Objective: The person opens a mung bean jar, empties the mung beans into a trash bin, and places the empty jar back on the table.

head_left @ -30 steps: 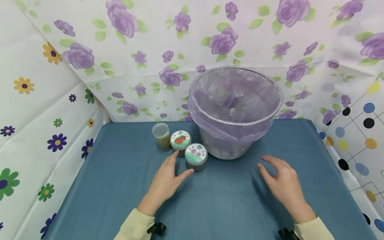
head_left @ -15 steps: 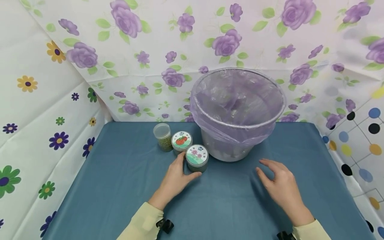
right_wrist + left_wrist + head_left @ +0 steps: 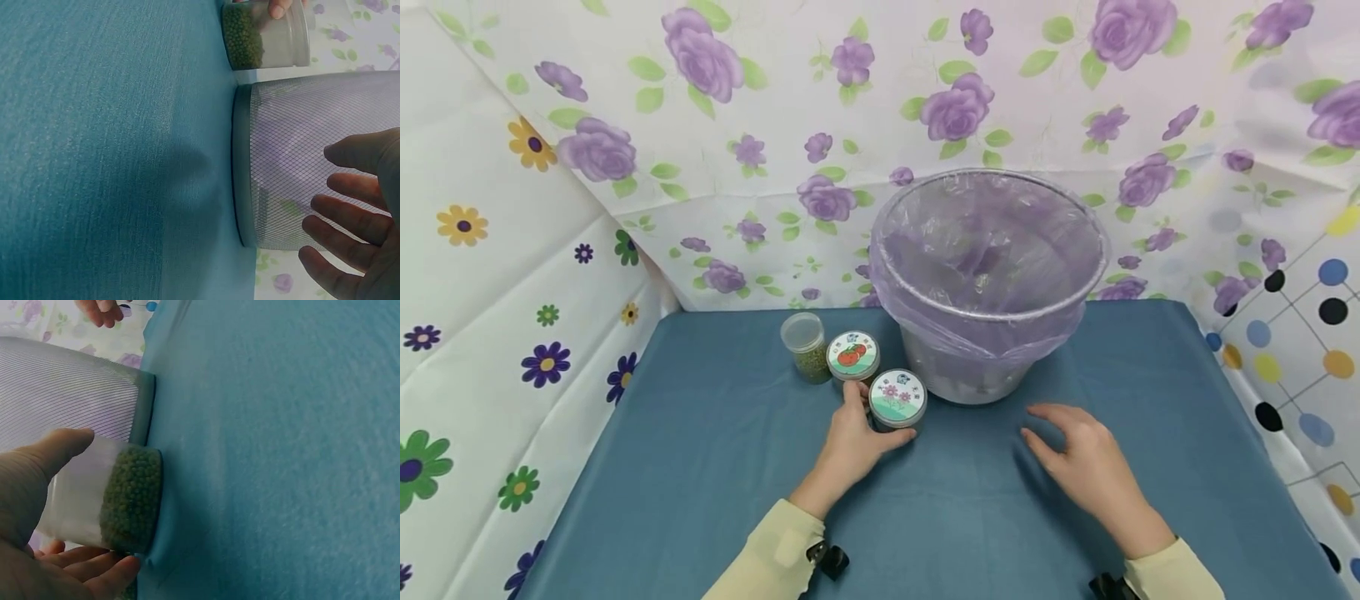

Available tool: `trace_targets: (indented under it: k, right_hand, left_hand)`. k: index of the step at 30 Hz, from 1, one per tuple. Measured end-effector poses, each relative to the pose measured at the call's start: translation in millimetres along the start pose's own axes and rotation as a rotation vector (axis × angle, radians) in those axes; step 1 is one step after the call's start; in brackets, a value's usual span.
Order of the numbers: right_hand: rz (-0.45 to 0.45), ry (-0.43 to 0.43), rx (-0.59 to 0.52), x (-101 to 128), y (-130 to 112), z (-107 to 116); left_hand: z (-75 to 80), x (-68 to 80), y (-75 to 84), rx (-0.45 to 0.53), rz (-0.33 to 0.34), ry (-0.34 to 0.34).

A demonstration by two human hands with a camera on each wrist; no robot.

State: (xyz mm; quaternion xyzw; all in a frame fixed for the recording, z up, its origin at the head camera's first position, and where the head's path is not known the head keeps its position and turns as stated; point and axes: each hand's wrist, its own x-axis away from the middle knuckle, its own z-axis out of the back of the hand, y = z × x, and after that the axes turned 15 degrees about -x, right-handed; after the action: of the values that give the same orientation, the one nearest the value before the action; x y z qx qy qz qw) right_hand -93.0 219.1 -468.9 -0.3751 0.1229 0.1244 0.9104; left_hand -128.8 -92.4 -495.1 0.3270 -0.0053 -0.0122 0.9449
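The left hand (image 3: pixel 850 442) curls thumb and fingers (image 3: pixel 94 572) round the upright flower-lidded jar (image 3: pixel 897 400) just before the bin (image 3: pixel 988 275), while the right hand (image 3: pixel 1086 475) hovers nearby, fingers (image 3: pixel 340 215) spread, holding nothing.

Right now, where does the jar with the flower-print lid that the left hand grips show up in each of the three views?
Head: the flower-lid jar stands at centre, gripped by the left hand, just left of the mesh bin.
Left wrist: lower left, lying sideways in frame, green beads visible, between thumb and fingers.
Right wrist: top edge, right of centre, a fingertip on it.
Shared landmark: the mesh bin beside the jar on the blue cloth.
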Motion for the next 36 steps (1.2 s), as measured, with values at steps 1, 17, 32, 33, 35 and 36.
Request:
trace_targets:
  k: [1,17,32,33,35,36]
  right_hand:
    - [0.001,-0.002,0.0,0,-1,0]
    - [-0.046,-0.101,-0.012,0,-8,2]
    - [0.004,-0.128,0.001,-17,-21,20]
    - [0.007,-0.128,0.005,-18,-22,20]
    - [-0.001,-0.142,0.005,-19,-24,21]
    - [-0.006,-0.152,0.005,-19,-24,20]
  left_hand:
    - [-1.1,-0.1,0.5,0.005,0.001,-0.008]
    - [-8.1,3.7,0.8,-0.095,-0.057,0.036]
    - [29.1,19.1,16.9,0.079,-0.241,0.069]
    - [31.3,20.4,17.8,0.08,-0.255,0.082]
    - [34.4,22.4,19.5,0.081,-0.271,0.102]
    - [35.1,22.8,20.1,0.078,-0.279,0.112]
